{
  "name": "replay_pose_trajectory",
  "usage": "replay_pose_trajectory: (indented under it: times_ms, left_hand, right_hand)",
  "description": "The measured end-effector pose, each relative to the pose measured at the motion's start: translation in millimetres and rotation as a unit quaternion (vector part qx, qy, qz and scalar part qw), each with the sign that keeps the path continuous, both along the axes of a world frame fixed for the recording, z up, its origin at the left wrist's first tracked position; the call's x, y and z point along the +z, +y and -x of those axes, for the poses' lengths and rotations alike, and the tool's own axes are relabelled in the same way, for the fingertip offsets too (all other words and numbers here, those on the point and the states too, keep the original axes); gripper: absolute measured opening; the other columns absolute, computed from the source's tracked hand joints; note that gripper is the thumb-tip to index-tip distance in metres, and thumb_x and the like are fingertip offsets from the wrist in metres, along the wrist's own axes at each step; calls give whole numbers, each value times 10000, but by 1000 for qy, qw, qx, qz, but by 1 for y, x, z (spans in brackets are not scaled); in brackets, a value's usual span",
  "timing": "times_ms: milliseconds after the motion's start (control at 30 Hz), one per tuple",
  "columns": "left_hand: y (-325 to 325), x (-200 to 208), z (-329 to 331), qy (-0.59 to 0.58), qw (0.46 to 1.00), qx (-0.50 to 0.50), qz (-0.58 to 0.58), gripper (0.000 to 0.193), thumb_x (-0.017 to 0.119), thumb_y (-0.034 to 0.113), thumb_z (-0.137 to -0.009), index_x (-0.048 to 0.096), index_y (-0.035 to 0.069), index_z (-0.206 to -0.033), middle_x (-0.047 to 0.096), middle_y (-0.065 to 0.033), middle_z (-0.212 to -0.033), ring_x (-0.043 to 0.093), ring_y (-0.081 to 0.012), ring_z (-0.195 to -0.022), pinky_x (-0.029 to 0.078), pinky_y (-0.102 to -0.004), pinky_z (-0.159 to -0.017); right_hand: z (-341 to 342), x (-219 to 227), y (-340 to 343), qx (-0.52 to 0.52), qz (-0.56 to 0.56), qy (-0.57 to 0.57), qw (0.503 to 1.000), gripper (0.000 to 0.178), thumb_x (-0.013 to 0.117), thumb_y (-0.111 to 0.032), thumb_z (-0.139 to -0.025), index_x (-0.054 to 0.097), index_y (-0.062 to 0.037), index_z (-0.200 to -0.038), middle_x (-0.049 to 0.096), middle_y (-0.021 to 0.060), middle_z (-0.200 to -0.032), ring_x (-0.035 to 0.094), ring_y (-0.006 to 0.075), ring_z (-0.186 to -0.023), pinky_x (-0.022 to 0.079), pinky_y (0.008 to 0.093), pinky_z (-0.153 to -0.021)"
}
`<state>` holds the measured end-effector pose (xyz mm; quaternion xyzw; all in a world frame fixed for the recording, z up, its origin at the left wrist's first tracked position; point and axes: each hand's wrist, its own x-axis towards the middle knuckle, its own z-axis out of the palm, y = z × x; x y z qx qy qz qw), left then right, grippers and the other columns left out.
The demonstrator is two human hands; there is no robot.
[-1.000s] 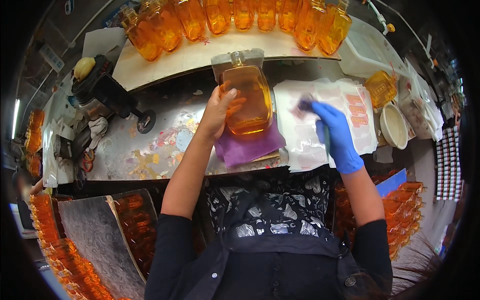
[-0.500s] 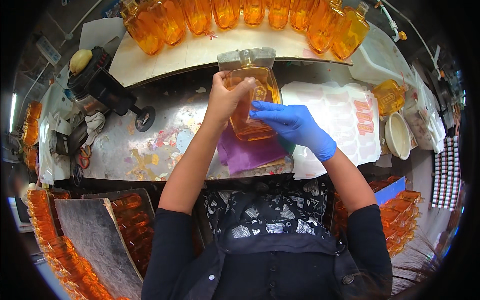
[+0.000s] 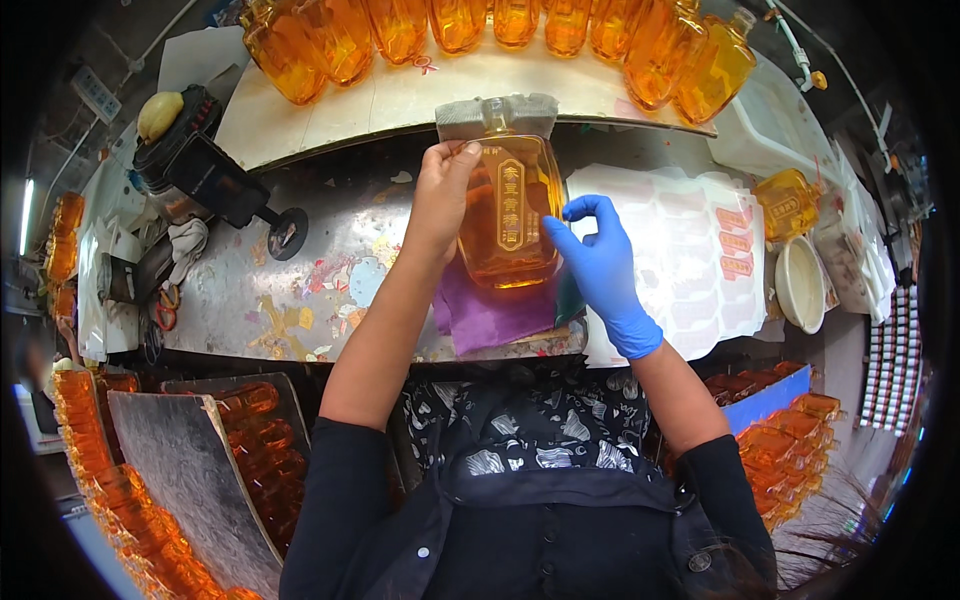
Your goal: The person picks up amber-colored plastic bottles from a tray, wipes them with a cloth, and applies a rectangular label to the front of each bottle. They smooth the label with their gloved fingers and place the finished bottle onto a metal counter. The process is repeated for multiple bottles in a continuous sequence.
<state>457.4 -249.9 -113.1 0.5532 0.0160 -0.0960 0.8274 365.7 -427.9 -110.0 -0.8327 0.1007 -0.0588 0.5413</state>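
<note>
A flat amber glass bottle (image 3: 535, 265) with a gold-lettered label panel lies face up on the bench, its neck on a pale grey pad (image 3: 460, 120). My bare left hand (image 3: 440, 195) grips its upper left side, the thumb on the front face. My right hand (image 3: 608, 275), in a blue glove, is by the bottle's right edge. Its thumb and curled forefinger stand apart, with nothing visible between them; I cannot tell whether the thumb touches the glass. Beneath the bottle's lower end lies a folded purple cloth (image 3: 485, 325).
White label sheets (image 3: 690, 270) with red transfers lie to the right, near a cream bowl (image 3: 800, 285) and another amber bottle (image 3: 790, 205). Several amber bottles (image 3: 400, 30) line the far board (image 3: 330, 130). At left are a black machine (image 3: 220, 170) and red-handled scissors (image 3: 168, 308).
My right hand has drawn back from the bottle's front to its right side, its fingers now curled. My left thumb has shifted up and left, and the gold panel shows fully.
</note>
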Motion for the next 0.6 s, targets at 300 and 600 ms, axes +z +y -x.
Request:
replay_pose_trajectory:
  times_ms: [300,600]
  left_hand:
    - [1,-5,6,-54,998,-19,-16,605,720,113,-814,343,-38,-1262,539,-141,-1191,551,-176,-1087,442,-302,-959]
    - [-2,-9,2,-61,998,-3,11,506,671,126,-871,364,-35,-1240,558,-144,-1177,558,-166,-1078,451,-295,-947]
  right_hand:
    - [-10,-8,13,54,-76,66,993,610,748,-427,-779,551,15,-1150,623,124,-1035,604,187,-947,482,318,-848]
    - [-11,-8,14,61,-146,60,986,546,731,-388,-811,562,15,-1137,639,110,-1014,602,163,-907,481,302,-819]
